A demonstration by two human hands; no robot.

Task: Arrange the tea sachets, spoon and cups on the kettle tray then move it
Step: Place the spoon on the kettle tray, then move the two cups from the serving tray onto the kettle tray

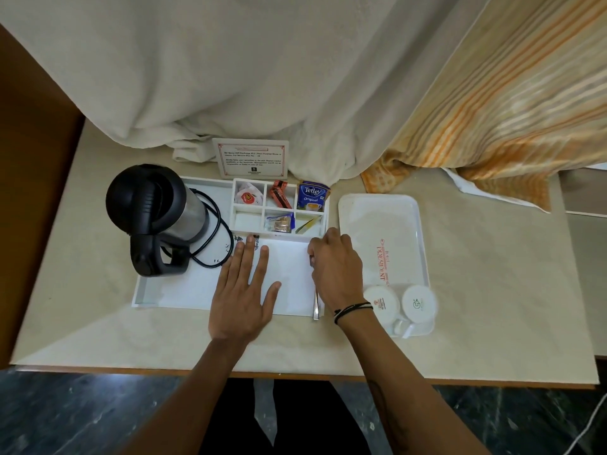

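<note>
A white kettle tray (170, 292) lies on the beige table, with a black and steel kettle (157, 215) on its left part. Its back compartments hold sachets: a blue Tetley tea sachet (312, 197), an orange sachet (279, 195), a white one (248, 197) and others. My left hand (244, 290) rests flat, fingers spread, on the tray's white floor. My right hand (335, 267) is shut on a metal spoon (316, 302) at the tray's right edge, handle pointing toward me. Two upturned white cups (382, 305) (418, 303) stand on a second white tray (384, 231) to the right.
A printed card (251, 159) stands behind the kettle tray. White curtain cloth (230, 77) and an orange striped cloth (492, 110) hang onto the table's back. The kettle's black cord (220, 238) loops on the tray. The table's front edge (295, 376) is near my body.
</note>
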